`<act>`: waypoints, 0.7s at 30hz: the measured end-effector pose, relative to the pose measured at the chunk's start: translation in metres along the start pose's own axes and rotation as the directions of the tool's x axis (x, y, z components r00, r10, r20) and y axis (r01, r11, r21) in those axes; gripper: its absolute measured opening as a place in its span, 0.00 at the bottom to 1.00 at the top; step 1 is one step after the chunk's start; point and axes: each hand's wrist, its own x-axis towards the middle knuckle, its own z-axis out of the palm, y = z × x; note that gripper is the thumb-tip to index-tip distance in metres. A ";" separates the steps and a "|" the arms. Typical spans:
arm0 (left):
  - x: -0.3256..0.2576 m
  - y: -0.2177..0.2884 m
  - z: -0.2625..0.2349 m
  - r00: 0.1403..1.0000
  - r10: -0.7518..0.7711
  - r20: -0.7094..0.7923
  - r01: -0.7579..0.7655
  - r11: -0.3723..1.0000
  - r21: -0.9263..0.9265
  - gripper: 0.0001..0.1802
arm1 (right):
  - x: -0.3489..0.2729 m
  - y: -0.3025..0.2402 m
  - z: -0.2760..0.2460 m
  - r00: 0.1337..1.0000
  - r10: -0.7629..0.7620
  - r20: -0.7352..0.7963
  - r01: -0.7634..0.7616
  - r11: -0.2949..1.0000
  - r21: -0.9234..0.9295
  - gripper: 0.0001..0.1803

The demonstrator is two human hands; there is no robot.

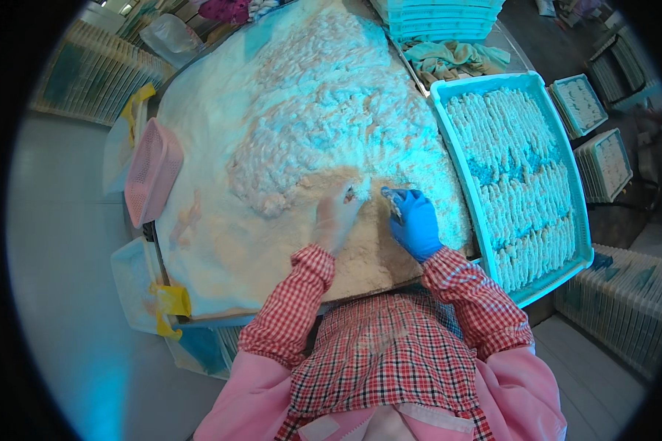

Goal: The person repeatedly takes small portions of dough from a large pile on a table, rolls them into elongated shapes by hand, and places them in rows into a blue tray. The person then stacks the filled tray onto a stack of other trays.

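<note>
A large mound of pale, crumb-coated pieces (331, 110) covers the table in front of me. At its near edge, my left hand (335, 218) in a pale, powdery glove has its fingers curled together around a small whitish coated piece (350, 195), mostly hidden. My right hand (418, 226), in a blue glove, pinches a small greyish-white strip (394, 201) between thumb and fingers. The two hands are a short way apart above loose crumbs (360, 261). To the right, a light blue tray (457, 173) holds three rows of coated strips (526, 195) laid side by side.
A pink perforated basket (153, 176) sits at the table's left edge. Stacked blue trays (441, 18) and a crumpled greenish cloth (452, 59) are at the far right. More stacked trays (625, 301) stand on the floor at right, and others (95, 73) at far left.
</note>
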 end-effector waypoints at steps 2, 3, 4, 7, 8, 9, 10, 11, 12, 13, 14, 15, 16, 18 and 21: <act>-0.004 0.007 -0.018 0.916 0.378 0.131 -0.400 0.879 0.258 0.20 | -0.015 0.009 0.004 0.996 -0.073 0.046 0.070 0.996 0.055 0.22; -0.007 0.010 -0.024 0.818 0.528 0.228 -0.575 0.737 0.355 0.18 | -0.024 0.011 0.006 0.991 -0.112 0.068 0.106 0.991 0.085 0.21; -0.010 0.005 -0.027 0.802 0.564 0.197 -0.595 0.721 0.356 0.17 | -0.030 0.002 0.008 0.970 -0.021 0.243 -0.027 0.981 0.193 0.17; -0.021 -0.018 -0.028 0.888 0.441 0.131 -0.457 0.813 0.361 0.17 | -0.038 0.002 0.016 0.982 -0.045 0.182 0.036 0.998 0.055 0.21; -0.023 -0.025 -0.029 0.965 0.228 0.126 -0.259 0.896 0.361 0.19 | -0.035 -0.007 0.005 0.992 0.054 0.114 -0.051 0.998 -0.029 0.20; -0.026 -0.032 -0.029 0.993 0.002 0.121 -0.046 0.932 0.359 0.20 | -0.036 -0.005 0.014 0.983 0.138 0.125 -0.157 0.975 0.156 0.19; -0.031 -0.028 -0.021 0.990 0.071 0.119 -0.111 0.920 0.376 0.21 | -0.040 0.001 0.027 0.963 0.225 0.150 -0.263 0.907 0.327 0.19; -0.038 -0.017 -0.003 0.984 0.138 0.110 -0.171 0.904 0.392 0.23 | -0.042 0.005 0.034 0.936 0.297 0.189 -0.352 0.802 0.483 0.18; -0.045 -0.008 0.014 0.974 0.205 0.100 -0.228 0.884 0.408 0.24 | -0.038 -0.002 0.037 0.904 0.343 0.256 -0.428 0.710 0.560 0.15; -0.057 -0.007 0.031 0.970 0.241 0.037 -0.236 0.893 0.382 0.25 | -0.033 -0.009 0.039 0.865 0.409 0.291 -0.483 0.523 0.702 0.15; -0.068 -0.011 0.051 0.960 0.278 -0.023 -0.252 0.900 0.355 0.26 | -0.028 -0.014 0.042 0.818 0.466 0.337 -0.507 0.305 0.806 0.15; -0.074 -0.013 0.061 0.948 0.309 -0.081 -0.267 0.906 0.329 0.27 | -0.025 -0.019 0.044 0.764 0.505 0.400 -0.498 0.069 0.864 0.16; -0.078 0.003 0.053 0.924 0.371 -0.096 -0.340 0.908 0.244 0.29 | -0.025 -0.022 0.042 0.700 0.563 0.440 -0.461 -0.114 0.880 0.14; -0.068 -0.001 0.048 0.885 0.389 -0.256 -0.334 0.913 0.235 0.29 | -0.030 -0.021 0.044 0.664 0.399 0.633 -0.452 -0.461 0.764 0.19; -0.071 0.011 0.063 0.844 0.421 -0.332 -0.393 0.907 0.149 0.28 | -0.039 -0.038 0.050 0.779 0.266 0.568 -0.169 -0.783 0.599 0.27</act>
